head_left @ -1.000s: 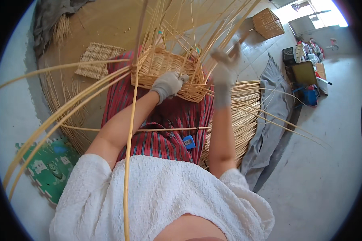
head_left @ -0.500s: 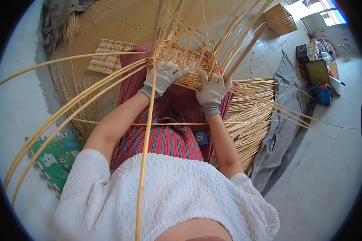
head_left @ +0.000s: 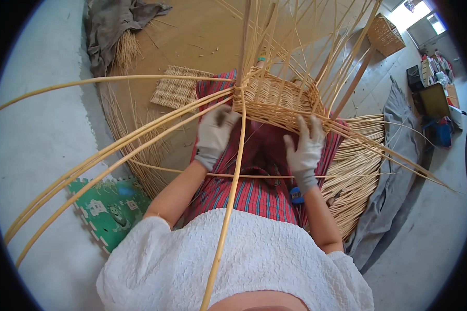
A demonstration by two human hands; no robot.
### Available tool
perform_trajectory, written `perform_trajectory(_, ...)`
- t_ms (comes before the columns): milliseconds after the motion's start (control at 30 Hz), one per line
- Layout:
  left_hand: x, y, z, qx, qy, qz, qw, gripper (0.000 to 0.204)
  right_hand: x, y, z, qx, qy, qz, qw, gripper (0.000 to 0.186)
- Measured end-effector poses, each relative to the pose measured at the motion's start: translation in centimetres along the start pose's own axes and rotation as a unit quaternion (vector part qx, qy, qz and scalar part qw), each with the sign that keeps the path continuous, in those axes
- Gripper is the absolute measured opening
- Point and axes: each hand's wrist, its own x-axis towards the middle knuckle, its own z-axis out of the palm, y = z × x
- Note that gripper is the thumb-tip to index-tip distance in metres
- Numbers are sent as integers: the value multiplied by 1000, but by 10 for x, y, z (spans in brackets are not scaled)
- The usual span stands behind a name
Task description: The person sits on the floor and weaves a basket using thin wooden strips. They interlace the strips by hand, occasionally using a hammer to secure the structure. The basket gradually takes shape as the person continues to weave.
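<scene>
A half-woven wicker basket [head_left: 275, 98] rests on my knees, long upright canes rising from its rim. My right hand [head_left: 306, 150], in a pale work glove, is open with its fingers spread, fingertips near the basket's close wall. By the left corner, below the canes, my gloved left hand [head_left: 215, 135] has its fingers bent and blurred; whether they grip anything is unclear. Thick pale rods [head_left: 124, 145] run from that corner out to the left. Another long rod [head_left: 228, 207] comes down toward me across my lap. Thinner canes [head_left: 389, 150] stick out on the right.
A woven flat panel [head_left: 176, 88] lies on the floor beyond my left knee. On the right is a large cane bundle [head_left: 355, 171] beside grey cloth [head_left: 404, 155]. A green foam mat [head_left: 111, 207] lies left; a finished basket [head_left: 385, 35] stands far right.
Both hands have come away from the basket wall and drawn back toward me. My right hand's fingers have spread. The whole view has shifted, so the basket appears farther right.
</scene>
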Motion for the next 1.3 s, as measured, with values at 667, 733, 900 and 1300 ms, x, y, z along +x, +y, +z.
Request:
perform_trajectory(667, 24, 76, -43, -136, -85, 138, 977, 37, -13, -14, 3, 577, -170, -10, 799, 17)
perform_trajectory(733, 17, 56, -47, -120, -113, 156, 974, 39, 45, 18, 11, 732, -24, 185, 656, 45)
perform_trajectory(900, -27, -11, -31, -141, 9, 75, 987, 41, 48, 40, 35, 723, 6, 156, 673, 31)
perform_trajectory(1300, 60, -20, 28, -106, -142, -30, 984, 83, 45, 39, 34, 505, 87, 216, 831, 16)
